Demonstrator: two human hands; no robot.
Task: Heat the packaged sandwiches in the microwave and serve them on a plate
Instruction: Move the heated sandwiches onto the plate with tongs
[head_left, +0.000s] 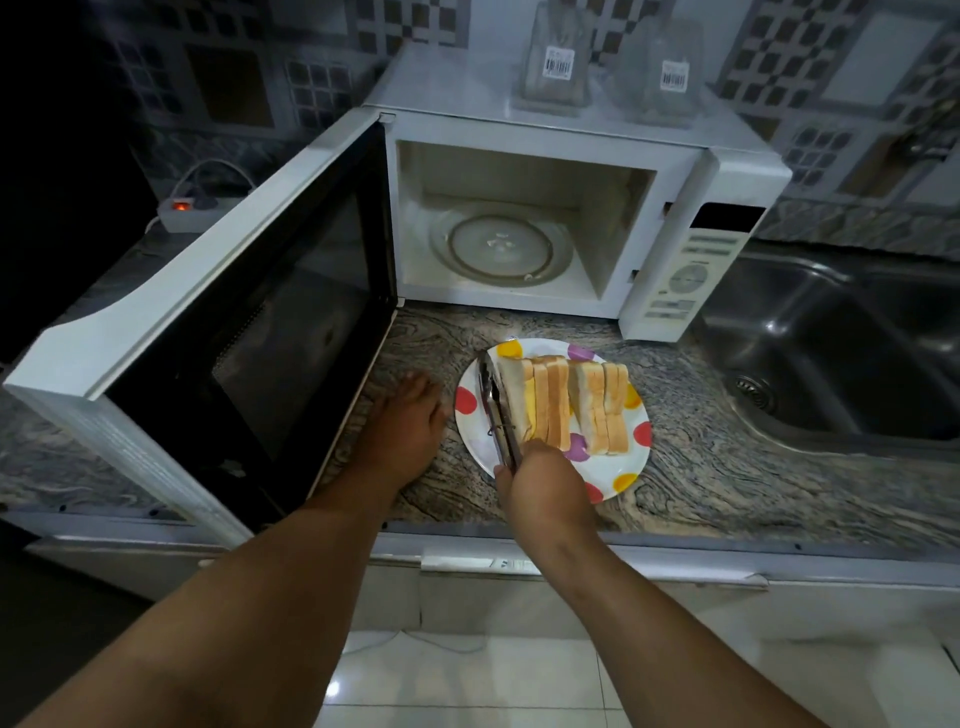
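While the right hand (540, 483) grips metal tongs (498, 415) beside the sandwiches (566, 405) on the dotted plate (613, 467), the left hand (410, 421) rests flat, fingers straight, on the worktop (727, 467) between plate and open microwave door (208, 322).

The white microwave (571, 208) sits in the upper middle of the frame. Its door (218, 322) hangs wide open to the left. Inside is a round glass tray (501, 249) with nothing on it. Two clear packs (613, 67) with barcode stickers stand on top of it. Below it, in the middle of the frame, a white plate (618, 467) with coloured dots lies on the table. Two sandwiches (571, 405) of white bread stand on their edges on the plate, side by side.
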